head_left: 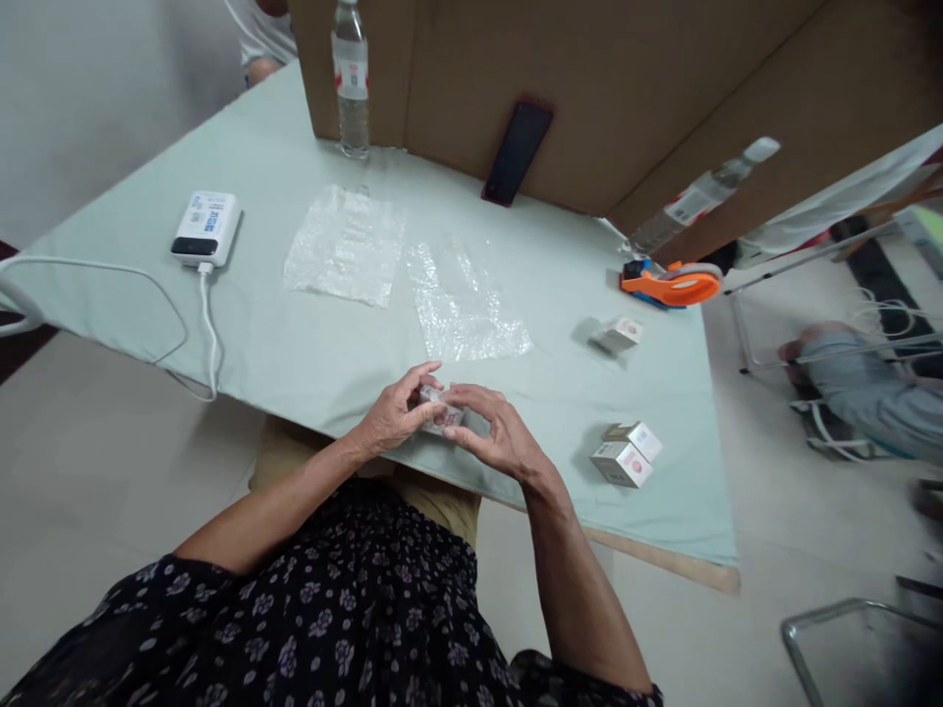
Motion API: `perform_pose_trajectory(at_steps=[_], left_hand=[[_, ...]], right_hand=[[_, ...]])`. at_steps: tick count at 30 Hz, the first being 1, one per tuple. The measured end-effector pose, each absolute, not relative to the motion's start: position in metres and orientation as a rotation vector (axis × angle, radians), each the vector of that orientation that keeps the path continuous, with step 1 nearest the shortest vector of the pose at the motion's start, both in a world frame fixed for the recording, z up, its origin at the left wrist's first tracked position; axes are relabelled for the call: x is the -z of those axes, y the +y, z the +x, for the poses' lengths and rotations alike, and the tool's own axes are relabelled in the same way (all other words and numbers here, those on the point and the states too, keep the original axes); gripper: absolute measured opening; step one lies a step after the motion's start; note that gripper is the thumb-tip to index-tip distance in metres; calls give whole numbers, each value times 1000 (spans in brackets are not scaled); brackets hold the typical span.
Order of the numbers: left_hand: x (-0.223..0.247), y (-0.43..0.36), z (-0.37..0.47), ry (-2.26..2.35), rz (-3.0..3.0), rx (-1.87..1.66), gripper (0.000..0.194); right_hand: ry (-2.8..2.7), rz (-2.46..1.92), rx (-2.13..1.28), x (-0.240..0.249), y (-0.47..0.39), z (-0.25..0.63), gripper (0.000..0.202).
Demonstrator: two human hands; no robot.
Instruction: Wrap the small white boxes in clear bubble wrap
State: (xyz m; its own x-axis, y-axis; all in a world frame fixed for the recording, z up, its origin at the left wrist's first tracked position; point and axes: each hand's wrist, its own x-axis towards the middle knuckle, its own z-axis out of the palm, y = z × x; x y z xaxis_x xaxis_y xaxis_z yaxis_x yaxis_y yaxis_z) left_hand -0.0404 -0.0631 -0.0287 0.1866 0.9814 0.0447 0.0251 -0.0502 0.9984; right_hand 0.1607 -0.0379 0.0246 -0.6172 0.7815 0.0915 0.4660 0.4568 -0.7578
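Note:
Near the front edge of the table, my left hand (400, 412) and my right hand (495, 432) close around a small box (445, 417). It looks wrapped in clear bubble wrap, with reddish print showing through. My left thumb and fingers grip its left side, while my right thumb and fingers press on its right side and top. Just beyond my hands lies a loose sheet of bubble wrap (471, 309). A second bubble wrap sheet (343, 245) is spread flat to its left. The underside of the box is hidden.
On the right stand small white boxes (623, 463) side by side and another box (620, 336) in clear wrap. Behind them are an orange tape dispenser (674, 285) and a water bottle (699, 201). A phone (517, 152) leans on cardboard (471, 79). A cabled power bank (207, 229) lies left.

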Motion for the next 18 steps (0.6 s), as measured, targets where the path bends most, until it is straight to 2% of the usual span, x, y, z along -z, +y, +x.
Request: perform_pose_trajectory(at_steps=[3, 8, 11, 18], left_hand=[[30, -62, -39, 1091, 1333, -1115, 57], [26, -60, -39, 1123, 1397, -1043, 57], [21, -63, -41, 1181, 1573, -1033, 56], [30, -75, -37, 1341, 1983, -1150, 41]], right_hand=[[-2380, -1069, -847, -15, -47, 160, 53], [-2355, -1110, -607, -4, -56, 152, 41], [-2316, -1136, -524, -11, -53, 165, 42], [-2041, -1587, -292, -29, 1, 274, 41]])
